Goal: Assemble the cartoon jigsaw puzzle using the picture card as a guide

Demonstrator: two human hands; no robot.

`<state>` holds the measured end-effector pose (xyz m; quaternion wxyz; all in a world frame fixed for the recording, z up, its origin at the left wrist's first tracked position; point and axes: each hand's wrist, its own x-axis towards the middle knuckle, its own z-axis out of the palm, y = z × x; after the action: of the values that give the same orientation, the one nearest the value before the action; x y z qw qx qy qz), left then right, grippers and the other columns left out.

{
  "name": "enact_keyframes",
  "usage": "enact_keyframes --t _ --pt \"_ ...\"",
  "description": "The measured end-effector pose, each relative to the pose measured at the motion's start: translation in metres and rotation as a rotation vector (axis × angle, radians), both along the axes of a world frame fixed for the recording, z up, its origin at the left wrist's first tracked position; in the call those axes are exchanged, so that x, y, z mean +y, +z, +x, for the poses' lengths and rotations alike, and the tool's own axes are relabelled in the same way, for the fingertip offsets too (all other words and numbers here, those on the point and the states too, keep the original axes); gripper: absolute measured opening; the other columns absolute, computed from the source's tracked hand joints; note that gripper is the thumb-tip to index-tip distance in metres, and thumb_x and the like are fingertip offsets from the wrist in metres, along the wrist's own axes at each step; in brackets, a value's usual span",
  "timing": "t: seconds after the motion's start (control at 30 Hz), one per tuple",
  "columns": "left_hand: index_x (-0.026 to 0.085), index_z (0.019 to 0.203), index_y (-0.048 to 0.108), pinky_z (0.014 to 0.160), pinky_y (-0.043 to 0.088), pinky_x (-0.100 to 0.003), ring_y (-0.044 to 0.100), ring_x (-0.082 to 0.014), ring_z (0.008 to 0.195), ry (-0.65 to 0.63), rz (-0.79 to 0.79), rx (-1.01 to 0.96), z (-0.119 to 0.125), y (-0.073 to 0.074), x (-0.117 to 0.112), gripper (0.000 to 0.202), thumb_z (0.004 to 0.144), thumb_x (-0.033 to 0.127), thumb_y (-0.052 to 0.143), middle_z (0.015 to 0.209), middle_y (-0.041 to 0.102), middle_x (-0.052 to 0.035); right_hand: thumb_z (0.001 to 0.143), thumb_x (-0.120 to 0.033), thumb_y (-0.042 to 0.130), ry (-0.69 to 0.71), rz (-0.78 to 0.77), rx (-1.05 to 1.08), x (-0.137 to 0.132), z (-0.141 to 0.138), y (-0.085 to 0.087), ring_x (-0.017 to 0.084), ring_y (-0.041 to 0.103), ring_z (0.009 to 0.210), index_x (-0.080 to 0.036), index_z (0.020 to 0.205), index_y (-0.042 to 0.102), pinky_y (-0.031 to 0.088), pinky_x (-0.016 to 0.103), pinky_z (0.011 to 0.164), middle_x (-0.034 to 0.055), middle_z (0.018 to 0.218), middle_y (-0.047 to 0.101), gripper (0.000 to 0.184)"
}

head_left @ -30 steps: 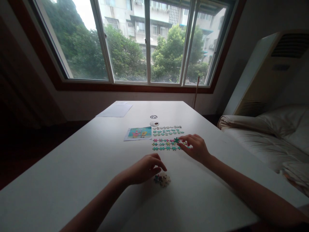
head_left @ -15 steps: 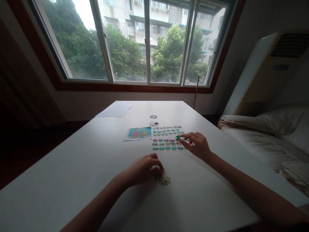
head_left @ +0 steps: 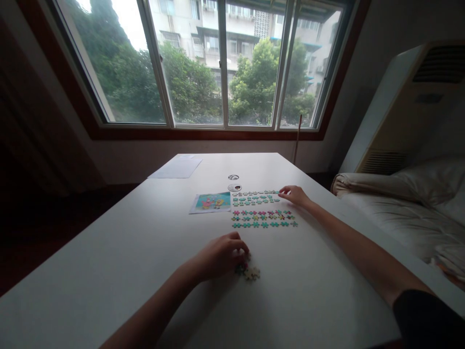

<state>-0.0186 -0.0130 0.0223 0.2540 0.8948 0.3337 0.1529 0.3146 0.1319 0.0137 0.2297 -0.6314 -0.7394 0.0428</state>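
Several rows of jigsaw puzzle pieces [head_left: 255,225] lie face up on the white table, mostly green with some pink and yellow ones. My right hand [head_left: 296,196] reaches to the right end of the farthest row, thumb and finger pinched on a small green puzzle piece [head_left: 278,193] at the tabletop. Nearer to me, my left hand [head_left: 225,252] rests with curled fingers at the edge of a small pile of loose pieces [head_left: 252,274]. What its fingertips hold, if anything, is hidden. Left of the rows lies a picture sheet [head_left: 212,202] with pink and yellow cartoon figures.
Two round flat items [head_left: 234,187] sit beyond the picture sheet. White paper [head_left: 176,167] lies at the table's far left. To the right of the table [head_left: 119,261] stand a pale sofa [head_left: 385,208] and a tall cabinet-like unit with vents [head_left: 395,111]. A window is ahead.
My right hand has moved away from me, from the middle rows to the end of the farthest row, with the green puzzle piece. My left hand stays at the pile.
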Motion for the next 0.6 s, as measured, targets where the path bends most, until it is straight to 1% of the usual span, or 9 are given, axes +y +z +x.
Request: enact_keyframes --t 0.13,0.3,0.5,0.6 --pt "0.022 0.095 0.066 0.071 0.044 -0.023 0.057 -0.0133 0.074 -0.003 0.009 -0.002 -0.001 0.0 0.0 0.019 0.083 0.02 0.052 0.094 0.057 -0.004 0.073 -0.036 0.065 -0.017 -0.094 0.045 0.018 0.007 -0.007 0.017 0.063 0.072 -0.016 0.086 0.073 0.043 0.024 0.062 0.0073 0.081 0.071 0.026" --pt "0.021 0.095 0.067 0.069 0.044 -0.021 0.058 -0.0129 0.073 -0.012 0.024 -0.001 0.0 -0.002 0.002 0.019 0.085 0.021 0.05 0.093 0.058 -0.0045 0.07 -0.039 0.067 0.002 -0.16 0.083 0.026 0.009 -0.01 0.017 0.063 0.075 -0.017 0.087 0.074 0.044 0.023 0.063 0.0068 0.081 0.071 0.028" --pt "0.019 0.089 0.066 0.065 0.043 -0.021 0.057 -0.0127 0.069 0.024 0.062 -0.024 0.002 -0.003 0.002 0.018 0.085 0.021 0.049 0.089 0.06 -0.0047 0.074 -0.034 0.063 -0.018 -0.131 0.097 0.025 0.005 -0.014 0.016 0.062 0.071 -0.015 0.089 0.073 0.043 0.024 0.062 0.0079 0.081 0.071 0.027" --pt "0.019 0.084 0.066 0.063 0.041 -0.021 0.055 -0.0127 0.068 0.058 0.084 -0.057 0.002 -0.004 0.003 0.015 0.084 0.021 0.051 0.086 0.061 -0.0039 0.073 -0.032 0.063 -0.012 -0.11 0.099 0.022 0.001 -0.013 0.016 0.061 0.069 -0.015 0.087 0.073 0.043 0.024 0.062 0.0072 0.079 0.07 0.024"
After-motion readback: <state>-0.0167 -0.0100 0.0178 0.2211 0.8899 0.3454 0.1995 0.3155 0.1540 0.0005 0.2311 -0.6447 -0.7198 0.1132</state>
